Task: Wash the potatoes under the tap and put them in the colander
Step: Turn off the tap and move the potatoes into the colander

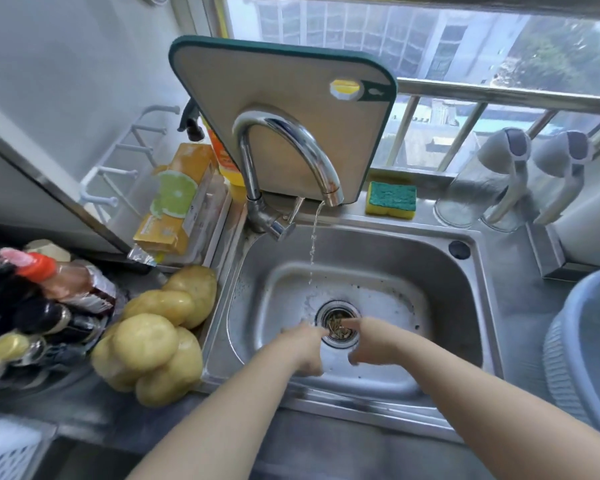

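Note:
Several yellow potatoes (156, 334) lie in a heap on the counter left of the steel sink (440, 271). The chrome tap (291, 150) runs a thin stream of water into the basin. My left hand (303, 344) and my right hand (368, 341) reach down into the sink on either side of the drain strainer (336, 323), fingers stretched toward it and holding nothing. Both are blurred. A pale blue ribbed colander (586, 348) stands on the counter at the right edge, only partly in view.
A green-edged cutting board (281, 98) leans behind the tap. A sponge (391, 198) lies on the sink's back ledge. Bottles (49, 299) crowd the left counter beside the potatoes, with orange packets (177, 202) behind. Two grey-lidded jars (499, 178) stand at the right.

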Demonstrator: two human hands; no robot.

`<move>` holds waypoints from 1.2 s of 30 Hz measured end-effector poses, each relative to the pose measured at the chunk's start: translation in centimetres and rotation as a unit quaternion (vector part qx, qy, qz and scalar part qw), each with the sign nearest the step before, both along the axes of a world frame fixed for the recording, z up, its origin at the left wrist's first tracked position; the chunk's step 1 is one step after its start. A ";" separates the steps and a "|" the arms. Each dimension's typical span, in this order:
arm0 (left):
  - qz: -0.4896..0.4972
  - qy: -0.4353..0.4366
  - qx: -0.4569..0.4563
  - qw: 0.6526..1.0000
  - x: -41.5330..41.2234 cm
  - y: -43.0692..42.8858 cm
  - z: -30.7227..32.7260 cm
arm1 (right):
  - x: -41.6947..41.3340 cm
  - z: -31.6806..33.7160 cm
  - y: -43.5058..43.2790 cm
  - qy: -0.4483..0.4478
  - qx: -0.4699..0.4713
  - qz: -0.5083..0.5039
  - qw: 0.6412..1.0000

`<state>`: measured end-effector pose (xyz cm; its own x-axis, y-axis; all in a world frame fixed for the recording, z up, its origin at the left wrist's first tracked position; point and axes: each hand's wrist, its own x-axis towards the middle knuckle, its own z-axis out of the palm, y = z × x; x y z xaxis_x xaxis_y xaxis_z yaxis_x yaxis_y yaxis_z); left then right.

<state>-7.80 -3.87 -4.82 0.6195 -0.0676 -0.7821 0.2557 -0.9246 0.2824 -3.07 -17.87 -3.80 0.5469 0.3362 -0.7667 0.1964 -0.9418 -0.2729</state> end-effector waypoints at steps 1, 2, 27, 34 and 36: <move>-0.009 -0.003 0.004 1.000 -0.3 0.0 -0.1 | -0.2 0.1 0.1 0.004 0.002 -0.005 1.000; 0.006 -0.022 0.008 1.000 -0.5 0.1 0.0 | -0.2 0.0 0.3 -0.018 0.012 -0.015 1.000; 0.195 -0.360 0.150 0.900 -10.7 14.7 8.3 | -2.0 6.5 16.8 -0.154 0.331 0.200 0.909; 0.260 -0.421 0.091 0.864 -12.6 14.8 7.4 | -2.5 5.9 20.0 -0.206 0.256 0.371 0.868; 0.264 -0.418 0.102 0.863 -13.1 15.0 7.0 | -2.4 5.4 20.3 -0.217 0.257 0.380 0.861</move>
